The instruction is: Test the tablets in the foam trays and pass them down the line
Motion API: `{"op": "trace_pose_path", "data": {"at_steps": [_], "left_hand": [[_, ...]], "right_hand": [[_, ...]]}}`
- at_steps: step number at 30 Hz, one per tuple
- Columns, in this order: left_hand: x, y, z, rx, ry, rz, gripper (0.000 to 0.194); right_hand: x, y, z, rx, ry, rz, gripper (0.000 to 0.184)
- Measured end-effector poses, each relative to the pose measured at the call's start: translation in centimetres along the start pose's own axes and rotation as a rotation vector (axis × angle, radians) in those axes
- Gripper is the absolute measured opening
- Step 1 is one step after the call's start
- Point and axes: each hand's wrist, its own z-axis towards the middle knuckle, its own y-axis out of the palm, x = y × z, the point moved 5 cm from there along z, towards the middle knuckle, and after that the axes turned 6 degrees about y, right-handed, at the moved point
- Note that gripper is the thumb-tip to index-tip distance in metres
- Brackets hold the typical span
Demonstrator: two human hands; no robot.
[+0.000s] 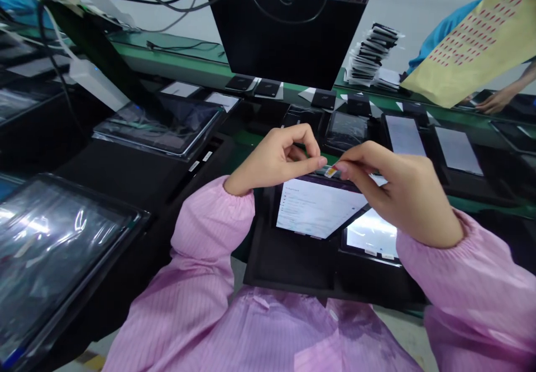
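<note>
My right hand [389, 190] pinches a small white and yellow-orange piece [331, 171], which looks like a little card or label, between thumb and forefinger. Close to its left end, the thumb and forefinger of my left hand [278, 157] are nearly together; whatever they grip is too small to tell. Both hands hover over the top edge of a lit tablet [318, 207] showing a white page of text lines. To its right, partly under my right wrist, lies a second lit tablet [372, 235] with a bright screen. Both rest on a black tray [288, 260].
A large dark monitor [288, 31] stands behind, with cables hanging over it. Film-wrapped panels [62, 249] lie at the left. Several dark devices line the back, near a stack of sleeves [372, 53]. At right, a co-worker's hand [498, 99] shows below a yellow sheet [473, 42].
</note>
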Motion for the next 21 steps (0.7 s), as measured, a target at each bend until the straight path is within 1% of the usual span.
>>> {"op": "trace_pose_path", "data": {"at_steps": [2, 7, 14, 17, 21], "left_hand": [[-0.3, 0.2, -0.5, 0.061, 0.043, -0.025, 0.027], [-0.6, 0.6, -0.7, 0.117, 0.140, -0.038, 0.029], [-0.8, 0.6, -0.8, 0.192, 0.156, -0.009, 0.029], [-0.8, 0.6, -0.9, 0.207, 0.163, 0.001, 0.028], [-0.8, 0.7, -1.0, 0.224, 0.147, 0.009, 0.027]], "right_hand": [[-0.2, 0.7, 0.4, -0.041, 0.000, -0.016, 0.019], [-0.6, 1.1, 0.4, -0.107, -0.054, -0.068, 0.020], [-1.3, 0.7, 0.6, -0.092, -0.173, -0.149, 0.017], [-1.4, 0.9, 0.7, -0.134, -0.210, -0.160, 0.020], [-1.4, 1.1, 0.9, -0.199, -0.223, -0.127, 0.022]]}}
